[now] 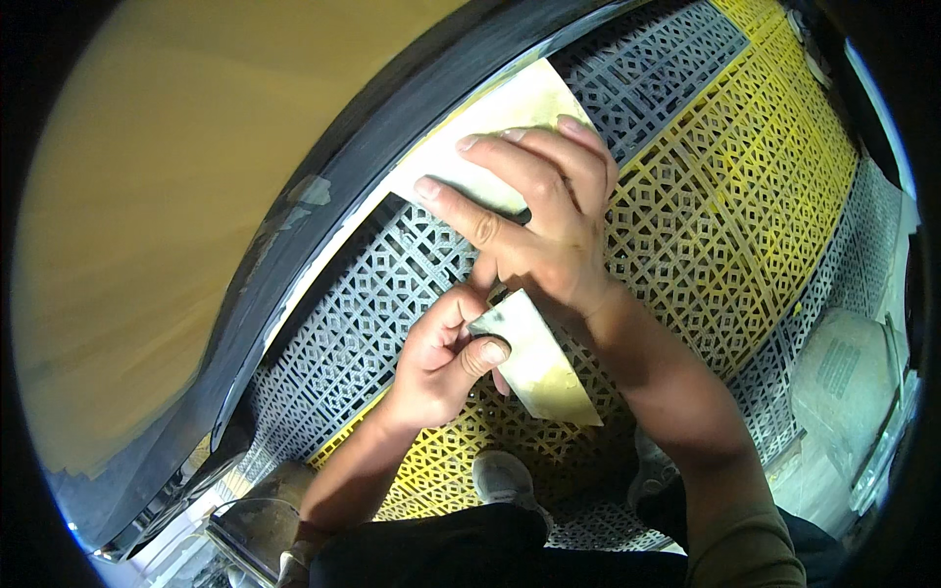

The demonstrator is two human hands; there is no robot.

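My right hand (549, 196) reaches across a wide, flat, pale-yellow spreader-like plate (470, 122), its fingers spread over the upper face. The plate's far edge lies along the dark rim (343, 162) of a large curved panel. Just below, my left hand (441, 358) pinches a smaller pale-yellow flat plate (544, 377) between thumb and fingers. Yellowish smears mark that smaller plate, and one edge is dark. The exact kind of either plate is unclear. Where the hands come close, my right thumb is largely hidden.
The tan curved panel (167, 206) fills the left side, with a grey patch (309, 193) on its dark rim. Yellow and grey grating (725, 196) covers the floor. My shoe (503, 478) stands below. A plastic-looking container (845, 382) sits at right, a dark vessel (265, 519) at lower left.
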